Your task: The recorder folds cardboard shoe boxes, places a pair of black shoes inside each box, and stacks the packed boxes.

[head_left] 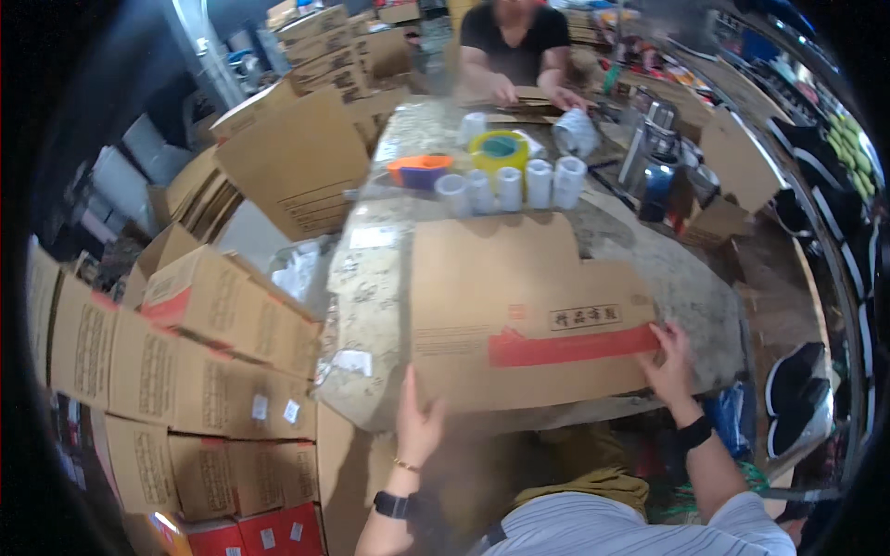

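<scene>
A flat brown cardboard box blank [538, 278] with a red band and dark print lies over the near part of the table, its near edge reaching the table's front. My left hand [419, 428] is at its near left corner, the fingers along the side edge and the thumb on the near side. On the right edge, beside the red band, my right hand [671, 369] grips the cardboard with the thumb below the fingers. How far the fingers reach under the sheet is hidden.
Several white rolls [509, 190] stand beyond the sheet, near a yellow tape roll [501, 150] and an orange-purple tape dispenser [420, 172]. Stacked cartons [185, 371] fill the left. A steel flask [646, 144] stands at right, with black shoes [795, 394] lower. Another person [515, 46] works opposite.
</scene>
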### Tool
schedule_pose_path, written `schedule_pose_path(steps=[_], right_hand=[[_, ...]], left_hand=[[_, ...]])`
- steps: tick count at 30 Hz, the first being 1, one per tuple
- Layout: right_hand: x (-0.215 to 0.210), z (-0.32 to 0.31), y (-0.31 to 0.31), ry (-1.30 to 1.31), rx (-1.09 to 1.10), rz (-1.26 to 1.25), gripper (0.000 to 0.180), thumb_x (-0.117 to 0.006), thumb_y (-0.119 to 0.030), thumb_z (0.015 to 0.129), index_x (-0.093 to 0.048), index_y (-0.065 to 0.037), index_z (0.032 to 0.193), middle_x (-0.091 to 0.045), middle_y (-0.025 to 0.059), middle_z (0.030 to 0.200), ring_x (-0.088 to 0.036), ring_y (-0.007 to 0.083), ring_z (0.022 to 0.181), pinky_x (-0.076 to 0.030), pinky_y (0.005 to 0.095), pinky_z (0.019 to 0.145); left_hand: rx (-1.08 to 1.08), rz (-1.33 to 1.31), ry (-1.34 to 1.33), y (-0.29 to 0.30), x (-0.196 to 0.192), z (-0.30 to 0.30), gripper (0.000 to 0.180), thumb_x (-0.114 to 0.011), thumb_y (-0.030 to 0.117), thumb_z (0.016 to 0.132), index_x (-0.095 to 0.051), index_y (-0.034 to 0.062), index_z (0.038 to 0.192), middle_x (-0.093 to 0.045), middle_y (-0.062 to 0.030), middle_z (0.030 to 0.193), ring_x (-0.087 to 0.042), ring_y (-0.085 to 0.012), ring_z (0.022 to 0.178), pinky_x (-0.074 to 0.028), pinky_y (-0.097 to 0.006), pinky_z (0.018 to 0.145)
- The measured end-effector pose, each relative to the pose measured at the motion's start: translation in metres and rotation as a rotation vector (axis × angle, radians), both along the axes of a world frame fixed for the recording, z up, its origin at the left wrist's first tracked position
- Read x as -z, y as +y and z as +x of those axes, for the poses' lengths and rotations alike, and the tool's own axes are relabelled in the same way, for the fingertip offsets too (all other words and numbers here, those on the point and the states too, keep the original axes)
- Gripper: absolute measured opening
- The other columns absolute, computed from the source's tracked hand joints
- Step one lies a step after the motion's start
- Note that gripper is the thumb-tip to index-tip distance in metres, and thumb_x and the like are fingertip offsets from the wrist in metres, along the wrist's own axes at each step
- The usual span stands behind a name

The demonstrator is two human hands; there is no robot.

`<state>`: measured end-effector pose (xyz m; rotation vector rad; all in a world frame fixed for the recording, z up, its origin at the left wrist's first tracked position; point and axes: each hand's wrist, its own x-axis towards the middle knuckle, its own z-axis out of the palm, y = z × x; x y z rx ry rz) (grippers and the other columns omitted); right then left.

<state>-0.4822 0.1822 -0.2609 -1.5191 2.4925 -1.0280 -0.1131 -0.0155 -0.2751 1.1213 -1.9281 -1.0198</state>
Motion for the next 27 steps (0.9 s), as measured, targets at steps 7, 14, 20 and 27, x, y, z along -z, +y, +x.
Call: schedule_pose_path(steps=[7,14,20,27], right_hand=[[-0.028,0.018,0.021,-0.109,-0.001,0.136,0.092,-0.084,-0.040,0.061,-0.043,-0.012,0.137,-0.025,0.0293,0.144,-0.036,0.0442,0.128,-0.033,0.0475,0.104],[-0.077,0.046,0.007,-0.068,-0.220,-0.261,0.064,-0.070,-0.012,0.074,-0.046,-0.008,0.133,-0.044,0.0255,0.134,-0.044,0.0407,0.124,-0.037,0.0440,0.102],[-0.152,0.022,0.002,-0.060,-0.212,-0.396,0.052,-0.050,0.008,0.076,-0.050,-0.003,0.128,-0.046,0.0200,0.136,-0.049,0.0398,0.119,-0.039,0.0417,0.100],[-0.216,0.045,-0.054,0.444,-0.323,-0.585,0.035,-0.058,-0.001,0.076,-0.062,-0.008,0.110,-0.063,0.0108,0.100,-0.060,0.0307,0.095,-0.044,0.0447,0.089]], left_hand=[[0.033,0.016,0.040,0.001,-0.061,-0.015,0.074,-0.054,-0.010,0.078,-0.024,-0.0020,0.144,-0.040,-0.0218,0.142,-0.040,-0.0260,0.130,-0.030,-0.032,0.107],[-0.062,0.048,0.041,0.005,-0.072,-0.010,0.058,-0.060,0.009,0.086,-0.036,-0.0058,0.137,-0.044,-0.0218,0.137,-0.045,-0.0261,0.126,-0.034,-0.033,0.103],[-0.075,-0.718,0.076,-0.012,-0.154,-0.067,0.075,-0.048,0.058,0.087,-0.049,-0.0068,0.124,-0.051,-0.0220,0.129,-0.047,-0.0309,0.122,-0.033,-0.042,0.104],[0.325,0.232,0.626,-0.097,-0.133,-0.106,0.055,-0.051,0.042,0.094,-0.043,0.0009,0.129,-0.051,-0.0108,0.123,-0.050,-0.0216,0.112,-0.038,-0.034,0.097]])
